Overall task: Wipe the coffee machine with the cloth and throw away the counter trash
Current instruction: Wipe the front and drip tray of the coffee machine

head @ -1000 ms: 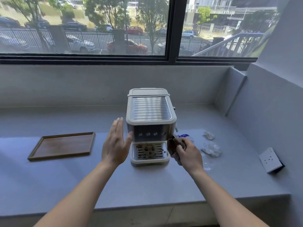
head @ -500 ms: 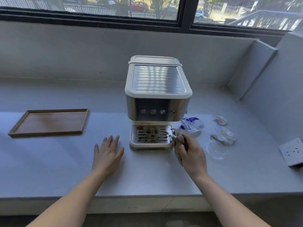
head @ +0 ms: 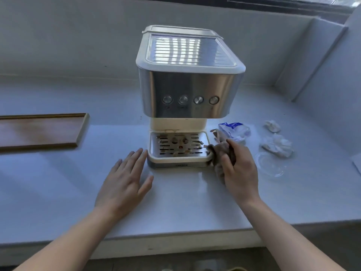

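A cream and steel coffee machine stands on the grey counter, its drip tray dotted with brown stains. My right hand grips a bunched brown cloth pressed against the tray's right front corner. My left hand lies flat on the counter, fingers straight, fingertips close to the tray's left front corner. Trash lies right of the machine: a blue-and-white wrapper, crumpled white tissues, a smaller white scrap and a clear plastic lid.
A wooden tray lies at the left on the counter. A grey wall rises behind the machine and a side wall closes the right end. The counter's front edge runs just below my forearms.
My left hand dropped from the machine's left side to lie flat on the counter. My right hand with the cloth moved down to the drip tray's corner. The camera tilted down and closer.
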Motion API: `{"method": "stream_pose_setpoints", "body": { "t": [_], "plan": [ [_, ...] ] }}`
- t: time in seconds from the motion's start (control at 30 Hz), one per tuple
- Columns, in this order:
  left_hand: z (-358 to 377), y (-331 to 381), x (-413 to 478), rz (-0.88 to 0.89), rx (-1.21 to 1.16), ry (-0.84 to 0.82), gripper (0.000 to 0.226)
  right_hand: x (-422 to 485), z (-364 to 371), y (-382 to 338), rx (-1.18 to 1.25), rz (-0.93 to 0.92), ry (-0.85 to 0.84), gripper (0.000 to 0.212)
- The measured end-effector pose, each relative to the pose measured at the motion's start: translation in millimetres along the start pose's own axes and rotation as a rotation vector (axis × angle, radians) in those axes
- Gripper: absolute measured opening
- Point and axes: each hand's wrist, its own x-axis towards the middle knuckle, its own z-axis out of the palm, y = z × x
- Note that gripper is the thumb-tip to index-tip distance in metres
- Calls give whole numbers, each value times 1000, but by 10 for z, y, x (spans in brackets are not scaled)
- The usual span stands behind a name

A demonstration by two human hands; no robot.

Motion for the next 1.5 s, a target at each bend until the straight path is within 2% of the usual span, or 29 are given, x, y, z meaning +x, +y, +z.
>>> {"method": "stream_pose_setpoints", "body": {
  "t": [0.1, 0.23, 0.43, 0.67, 0.8, 0.9, 1.1, 1.23, 1.3, 1.37, 1.43, 1.5],
  "plan": [
    [19, -10, 3, 23, 26, 0, 71, 98, 187, -20, -24, -52, -78, 42],
    [1, -20, 16, 12, 40, -35, 73, 56, 310, 81, -218, -93, -278, 58],
    [38, -34, 71, -25, 125, -130, 81, 62, 245, 190, -365, -387, -200, 56],
    [6, -9, 89, -54, 55, -107, 84, 26, 271, 272, -281, -374, -205, 49],
    [-86, 228, 255, -231, -151, 21, 71, 15, 265, 258, -294, -370, -206, 49],
    [-28, 385, 302, -273, -62, 92, 61, 18, 250, 248, -288, -348, -209, 50],
    [54, 346, 302, -241, 14, 86, 66, -41, 137, 187, -326, -388, -148, 38],
    [76, 332, 296, -250, -6, 105, 63, 215, 79, 108, -300, -243, -258, 23],
    [70, 328, 294, -253, -8, 117, 60, 369, 174, 23, -290, -199, -302, 23],
    [63, 330, 289, -256, -8, 114, 58, 365, 300, -82, -334, -251, -305, 25],
    [61, 340, 285, -253, -5, 108, 58, 215, 337, -109, -389, -359, -230, 25],
    [67, 340, 280, -245, 0, 114, 57, 76, 277, -59, -438, -462, -174, 33]
  ]
}}
